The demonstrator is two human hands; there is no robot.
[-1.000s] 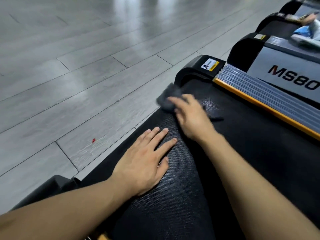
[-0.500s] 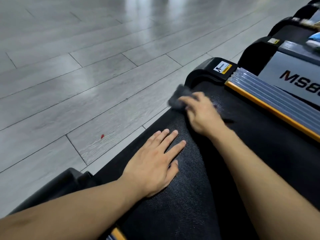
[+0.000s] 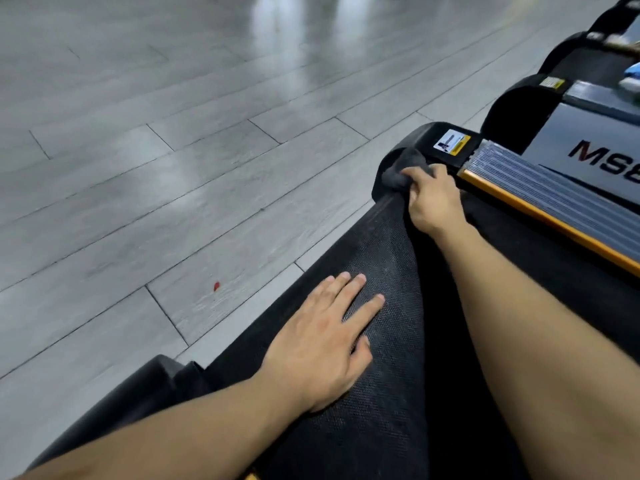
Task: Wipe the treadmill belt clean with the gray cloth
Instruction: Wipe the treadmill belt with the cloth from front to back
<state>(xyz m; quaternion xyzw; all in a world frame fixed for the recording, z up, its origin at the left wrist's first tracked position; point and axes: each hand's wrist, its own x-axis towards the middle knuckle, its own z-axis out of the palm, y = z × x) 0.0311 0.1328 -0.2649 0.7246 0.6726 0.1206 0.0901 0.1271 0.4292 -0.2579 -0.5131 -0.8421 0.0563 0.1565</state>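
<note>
Bunching the gray cloth [image 3: 403, 169] under curled fingers, the right hand [image 3: 433, 199] presses it against the far end of the treadmill belt [image 3: 381, 393], right where the belt meets the black end cap [image 3: 420, 133] at the far right corner. The cloth is wadded, not spread flat, and part of it seems to ride up onto the cap, though the blur there makes that hard to confirm. The left hand [image 3: 325, 344] lies flat on the belt near its left edge, fingers straight and slightly spread, holding nothing and apparently bracing the body.

To do this stroke well, the cloth wants more contact: opening the wad so a broad face meets the textured surface would lift more dust per pass. Pressure should stay even, with the strokes overlapping and running across the belt from the orange side rail [image 3: 540, 216] toward the left edge, so the corner by the yellow warning label [image 3: 452, 143] is not skipped. The braced hand sits on belt that probably also needs wiping, so it should shift once the far end is done. Beyond the belt lies the gray plank floor [image 3: 173, 150], with a small red speck [image 3: 216, 286] on it, and a neighbouring machine [image 3: 588, 143] sits past the rail.
</note>
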